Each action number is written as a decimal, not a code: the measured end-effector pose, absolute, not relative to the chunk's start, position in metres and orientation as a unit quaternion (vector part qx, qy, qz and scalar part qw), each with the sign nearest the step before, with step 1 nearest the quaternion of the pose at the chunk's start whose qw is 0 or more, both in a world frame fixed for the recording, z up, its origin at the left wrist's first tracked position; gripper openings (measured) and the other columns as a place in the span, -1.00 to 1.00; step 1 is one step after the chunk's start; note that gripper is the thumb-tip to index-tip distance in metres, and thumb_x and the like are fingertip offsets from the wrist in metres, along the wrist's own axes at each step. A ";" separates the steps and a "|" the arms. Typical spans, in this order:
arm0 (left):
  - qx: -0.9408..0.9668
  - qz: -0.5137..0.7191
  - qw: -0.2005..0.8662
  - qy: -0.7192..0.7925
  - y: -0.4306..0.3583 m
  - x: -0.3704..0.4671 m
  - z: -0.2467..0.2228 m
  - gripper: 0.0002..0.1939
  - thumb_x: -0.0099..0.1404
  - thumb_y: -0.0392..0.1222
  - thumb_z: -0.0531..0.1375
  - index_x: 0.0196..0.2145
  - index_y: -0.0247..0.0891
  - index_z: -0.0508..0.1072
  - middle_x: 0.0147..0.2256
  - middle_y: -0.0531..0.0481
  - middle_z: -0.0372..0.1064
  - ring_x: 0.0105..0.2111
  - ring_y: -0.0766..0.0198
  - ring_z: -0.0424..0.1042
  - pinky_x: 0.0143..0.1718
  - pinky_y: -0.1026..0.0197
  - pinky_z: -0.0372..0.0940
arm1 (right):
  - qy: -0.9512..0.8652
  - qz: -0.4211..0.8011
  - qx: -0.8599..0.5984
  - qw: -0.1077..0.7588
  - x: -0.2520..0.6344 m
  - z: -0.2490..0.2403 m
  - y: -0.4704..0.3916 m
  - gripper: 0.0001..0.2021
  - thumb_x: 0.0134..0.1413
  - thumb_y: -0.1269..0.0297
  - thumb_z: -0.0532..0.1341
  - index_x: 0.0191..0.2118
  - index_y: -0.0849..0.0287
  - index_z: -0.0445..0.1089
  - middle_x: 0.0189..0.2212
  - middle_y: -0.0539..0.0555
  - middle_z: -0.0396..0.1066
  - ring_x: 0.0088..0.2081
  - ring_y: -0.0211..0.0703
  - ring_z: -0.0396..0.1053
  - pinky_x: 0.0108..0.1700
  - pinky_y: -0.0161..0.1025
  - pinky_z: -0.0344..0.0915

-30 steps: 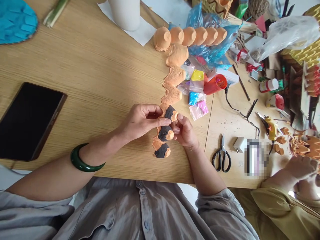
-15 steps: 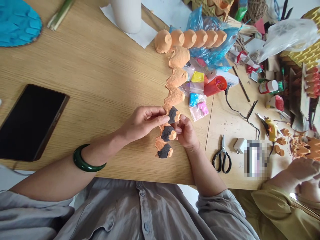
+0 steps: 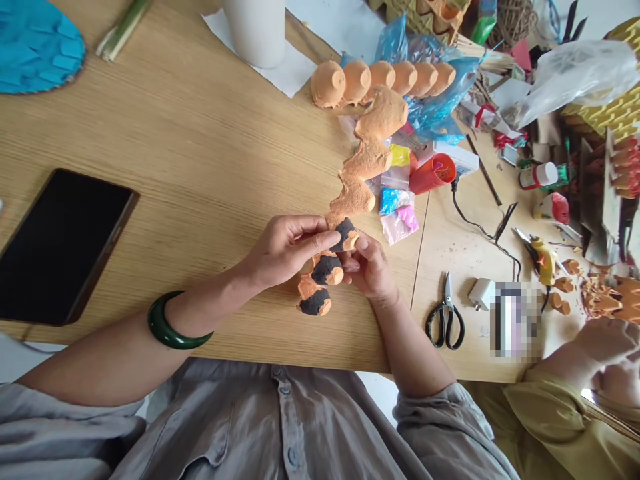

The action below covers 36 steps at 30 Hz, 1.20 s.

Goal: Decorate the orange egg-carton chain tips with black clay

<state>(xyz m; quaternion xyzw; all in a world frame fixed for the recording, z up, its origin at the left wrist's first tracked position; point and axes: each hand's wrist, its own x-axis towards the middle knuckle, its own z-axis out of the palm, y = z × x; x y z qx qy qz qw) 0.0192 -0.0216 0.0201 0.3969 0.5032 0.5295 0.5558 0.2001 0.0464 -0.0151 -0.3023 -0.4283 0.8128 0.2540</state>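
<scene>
Between my hands is an orange egg-carton strip (image 3: pixel 364 163), a row of bumps held above the table; the three bumps nearest me are partly covered in black. My left hand (image 3: pixel 295 250) pinches it from the left, thumb on the uppermost black bump. From the right, the fingers of my right hand (image 3: pixel 370 263) grip that same bump at its orange tip; some of these fingers are hidden behind the strip. Beyond it, a second orange egg-carton strip (image 3: pixel 383 80) lies crosswise on the table.
On the left lie a dark tablet (image 3: pixel 63 247) and a blue textured piece (image 3: pixel 40 50). To the right are black-handled scissors (image 3: pixel 445 317), a red cup (image 3: pixel 433 175), clay packets (image 3: pixel 400 207) and a hot glue gun (image 3: pixel 543 260). A co-worker's hands (image 3: pixel 600 347) are at the far right.
The held strip has tilted: its far end has swung right and its near end left. Both my hands keep their grip in almost the same place.
</scene>
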 end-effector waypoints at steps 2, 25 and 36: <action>0.402 0.534 0.544 0.507 -0.022 0.020 0.019 -0.54 0.37 0.18 0.48 -0.49 -0.19 0.56 -0.48 0.01 0.56 -0.42 0.18 0.58 -0.36 0.19 0.49 | -0.427 0.813 -0.299 0.259 0.200 -0.015 0.047 -0.40 0.09 -0.34 0.51 -0.45 0.04 0.30 -0.68 -0.25 0.01 -0.67 -0.40 -0.10 -0.68 -0.38 0.09; 0.230 0.541 0.697 0.411 -0.022 0.025 0.013 -0.48 0.35 0.31 0.47 -0.29 -0.26 0.63 -0.34 -0.15 0.70 -0.41 -0.03 0.73 -0.37 0.00 0.68 | -0.443 0.808 -0.284 0.264 0.198 -0.017 0.040 -0.49 0.14 -0.25 0.55 -0.29 0.08 0.44 -0.64 -0.27 0.05 -0.63 -0.39 -0.05 -0.62 -0.39 0.14; 0.225 0.550 0.680 0.431 -0.021 0.026 0.013 -0.52 0.23 0.21 0.58 -0.34 -0.27 0.62 -0.39 -0.04 0.64 -0.48 0.05 0.68 -0.42 0.02 0.69 | -0.456 0.805 -0.278 0.257 0.200 -0.022 0.040 -0.50 0.17 -0.23 0.54 -0.26 0.11 0.45 -0.61 -0.24 0.16 -0.63 -0.41 -0.02 -0.62 -0.39 0.17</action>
